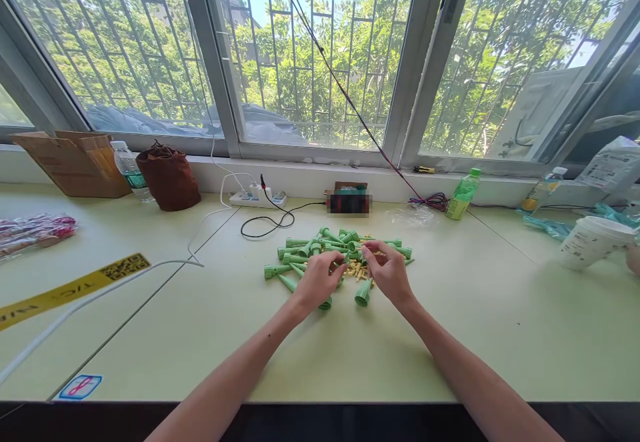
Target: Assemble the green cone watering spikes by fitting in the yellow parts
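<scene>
A pile of green cone-shaped plastic spikes with wide ribbed collars lies on the table ahead of me. Small tan plastic pieces are scattered in the middle of the pile. My left hand is closed over the near left of the pile, thumb and fingers pinching what looks like a green spike. Most of that spike is hidden by the hand. To the right, my right hand has its thumb and fingertips pinched together close to the left fingertips. Whatever lies between them is too small to make out.
Behind the pile stand a small dark box and a power strip with cables. A green bottle and white cup are at right. Yellow tape, a brown pouch and a cardboard box are at left.
</scene>
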Motion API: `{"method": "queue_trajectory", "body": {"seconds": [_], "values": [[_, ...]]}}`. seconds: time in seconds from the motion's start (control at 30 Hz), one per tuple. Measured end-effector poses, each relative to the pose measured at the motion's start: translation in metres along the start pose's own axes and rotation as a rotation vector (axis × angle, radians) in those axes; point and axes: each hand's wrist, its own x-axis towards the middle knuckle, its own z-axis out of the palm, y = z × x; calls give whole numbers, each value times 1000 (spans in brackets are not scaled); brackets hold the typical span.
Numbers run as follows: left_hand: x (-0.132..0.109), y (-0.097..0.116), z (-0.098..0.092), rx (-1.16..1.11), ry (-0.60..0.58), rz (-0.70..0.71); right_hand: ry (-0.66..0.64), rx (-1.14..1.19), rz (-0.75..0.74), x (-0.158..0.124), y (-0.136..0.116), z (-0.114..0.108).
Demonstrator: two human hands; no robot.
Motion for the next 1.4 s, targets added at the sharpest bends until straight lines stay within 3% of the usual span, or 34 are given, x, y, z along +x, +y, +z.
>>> {"method": "queue_trajectory", "body": {"seconds": [0.43,0.6,0.87,1.4], "values": [[-1,-1,0,90,-22,35,13,-26,-17,0,1,0],[0,4,-3,-58,30,-43,12,-30,-24,0,0,0],[6,2,-5,-346,116,-178,-93,11,-34,-2,0,1],[5,0,-3,-395,118,-186,-202,3,-36,-4,-1,2]]}}
